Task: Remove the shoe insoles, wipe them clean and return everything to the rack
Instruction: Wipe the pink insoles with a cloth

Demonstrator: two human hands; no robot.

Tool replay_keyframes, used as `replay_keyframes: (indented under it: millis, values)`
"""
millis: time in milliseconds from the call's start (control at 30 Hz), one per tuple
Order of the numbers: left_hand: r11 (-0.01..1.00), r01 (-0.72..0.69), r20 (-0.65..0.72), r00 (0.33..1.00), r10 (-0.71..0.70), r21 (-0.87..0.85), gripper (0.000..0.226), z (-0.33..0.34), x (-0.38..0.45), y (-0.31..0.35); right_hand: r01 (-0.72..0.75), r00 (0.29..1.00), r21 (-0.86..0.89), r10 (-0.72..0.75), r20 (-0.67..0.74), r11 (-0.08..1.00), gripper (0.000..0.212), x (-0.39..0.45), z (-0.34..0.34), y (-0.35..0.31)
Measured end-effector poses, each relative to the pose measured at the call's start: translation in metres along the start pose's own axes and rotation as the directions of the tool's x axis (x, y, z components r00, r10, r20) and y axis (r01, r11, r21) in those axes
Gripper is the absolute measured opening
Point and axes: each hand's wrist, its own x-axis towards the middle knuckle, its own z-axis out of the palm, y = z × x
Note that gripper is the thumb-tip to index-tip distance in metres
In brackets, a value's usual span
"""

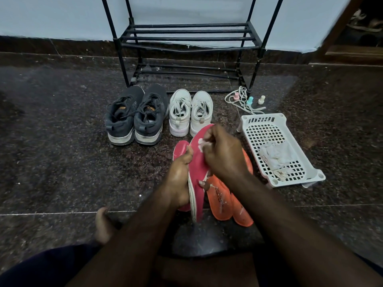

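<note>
Head camera view, looking down at a dark speckled stone floor (62, 141): a seated person holds a pink insole (196, 162) tilted on its edge above the floor. Left hand (180, 179) grips the insole's near half, thumb on the pink face and fingers curled behind the pale underside. Right hand (222, 154) has its fingers bunched around a small white wipe (202, 142), pressing it against the upper part of the same insole. A second pink insole (180, 149) lies just behind the left hand, partly hidden by it. Two orange insoles (223, 201) lie side by side on the floor below the right wrist, their toes hidden under the hands. Beyond the hands, a pair of dark grey sneakers (134, 114) stands beside a pair of white sneakers (190, 111), heels toward the camera, in front of a black metal shoe rack (186, 36) set against a pale wall. To the right, a white perforated plastic tray (269, 131) holds crumpled, soiled wipes (277, 155). Loose white laces (240, 98) and three small bottles (250, 99) sit near the rack's right leg. A bare foot (103, 224) rests on the floor at lower left.
</note>
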Motion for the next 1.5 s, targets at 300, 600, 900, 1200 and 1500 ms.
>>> replay_keyframes:
  millis: [300, 600, 900, 1200, 1500]
  values:
    - [0.999, -0.023, 0.022, 0.999, 0.023, -0.025, 0.058, 0.000, -0.003, 0.005, 0.031, 0.999, -0.043, -0.032, -0.027, 0.999, 0.021, 0.001, 0.003, -0.002]
    - [1.000, 0.000, 0.051, 0.999, 0.000, -0.006, 0.060, 0.003, -0.008, 0.007, 0.006, 0.995, -0.048, -0.011, -0.100, 0.999, 0.024, 0.013, -0.008, 0.006]
    - [1.000, 0.017, 0.074, 0.997, -0.017, -0.008, 0.071, -0.006, -0.005, 0.011, -0.209, 0.970, 0.410, 0.242, -0.028, 0.888, 0.017, 0.024, -0.046, 0.005]
    - [0.993, 0.025, 0.023, 0.999, -0.023, -0.114, 0.054, -0.002, -0.003, 0.010, 0.136, 0.989, -0.244, -0.117, 0.090, 0.960, 0.027, 0.010, -0.014, -0.005]
    - [0.978, -0.028, 0.054, 0.998, 0.039, -0.205, 0.042, 0.005, -0.003, 0.015, 0.146, 0.989, -0.137, -0.140, 0.049, 0.980, 0.011, 0.001, -0.002, -0.006]
